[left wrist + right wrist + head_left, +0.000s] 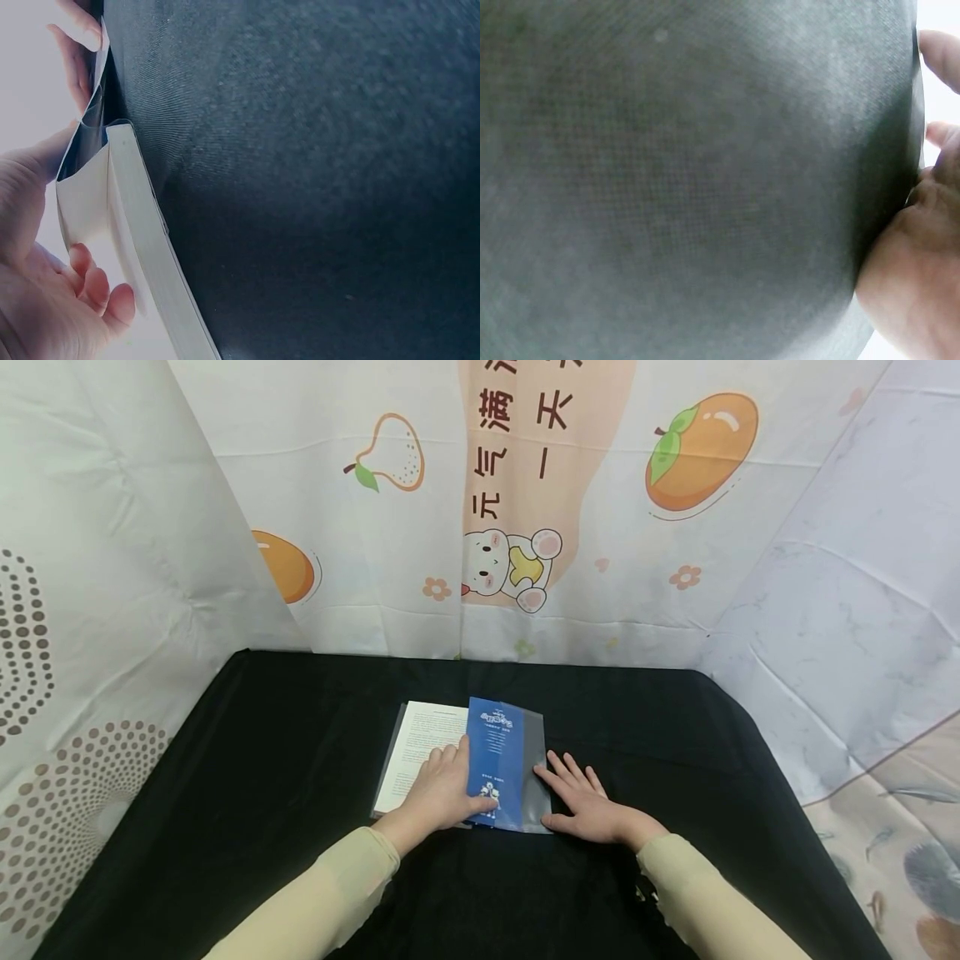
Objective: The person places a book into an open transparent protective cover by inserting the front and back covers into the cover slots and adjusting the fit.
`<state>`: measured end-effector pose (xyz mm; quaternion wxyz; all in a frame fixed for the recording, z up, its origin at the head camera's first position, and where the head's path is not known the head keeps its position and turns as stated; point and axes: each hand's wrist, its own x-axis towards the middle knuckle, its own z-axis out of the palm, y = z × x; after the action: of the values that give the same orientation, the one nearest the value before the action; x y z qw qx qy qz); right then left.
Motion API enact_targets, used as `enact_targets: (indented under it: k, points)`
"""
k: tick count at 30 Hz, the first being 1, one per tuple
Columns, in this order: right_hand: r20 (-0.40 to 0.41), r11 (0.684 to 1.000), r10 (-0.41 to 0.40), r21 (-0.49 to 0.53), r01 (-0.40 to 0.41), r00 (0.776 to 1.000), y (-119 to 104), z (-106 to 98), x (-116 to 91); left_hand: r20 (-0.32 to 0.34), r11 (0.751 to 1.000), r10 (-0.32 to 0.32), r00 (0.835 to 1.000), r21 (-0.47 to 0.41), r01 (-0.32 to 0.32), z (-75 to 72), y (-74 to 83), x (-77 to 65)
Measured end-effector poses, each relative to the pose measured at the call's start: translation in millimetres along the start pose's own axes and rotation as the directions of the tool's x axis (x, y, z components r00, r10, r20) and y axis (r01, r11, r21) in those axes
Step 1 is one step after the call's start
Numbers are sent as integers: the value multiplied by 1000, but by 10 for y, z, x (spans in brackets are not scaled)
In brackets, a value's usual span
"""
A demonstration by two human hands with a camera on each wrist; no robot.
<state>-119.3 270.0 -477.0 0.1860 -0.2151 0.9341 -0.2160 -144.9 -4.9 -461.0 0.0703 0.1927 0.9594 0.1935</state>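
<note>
An open book [423,747] lies on the black cloth, its left side a printed white page. To its right a blue cover flap [495,756] with white lettering lies partly under a clear plastic sleeve [535,777]. My left hand [438,785] rests across the page's right side, with its thumb on the lower part of the blue flap. In the left wrist view the book's page block [150,240] shows edge-on, and the flap curves up from it. My right hand [585,802], fingers spread, touches the sleeve's right edge and the cloth beside it.
A black cloth [300,752] covers the table. Printed white curtains [600,568] hang behind it and at both sides. A small shiny object [647,893] shows by the right sleeve; its kind is unclear.
</note>
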Motion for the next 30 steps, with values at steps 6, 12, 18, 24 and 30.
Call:
enact_targets:
  k: [6, 12, 18, 24, 30]
  points:
    - [-1, 1000, -3, -5, 3, 1000, 1, 2, 5, 11, 1000, 5, 1000, -3, -5, -3, 19, 3]
    - [9, 1000, 6, -3, -6, 1000, -12, -10, 7, 23, 1000, 19, 1000, -15, -19, -13, 38, 2]
    - [5, 1000, -9, 10, 9, 1000, -4, -9, 0, 31, 1000, 27, 999, -8, -27, 3, 54, 9]
    - [10, 1000, 0, 18, 0, 1000, -6, -13, -1, 43, 999, 30, 999, -19, -29, -16, 72, 4]
    - [9, 1000, 3, 12, -4, 1000, -33, -19, -4, 109, 993, 72, 991, -105, -60, -86, 21, -14]
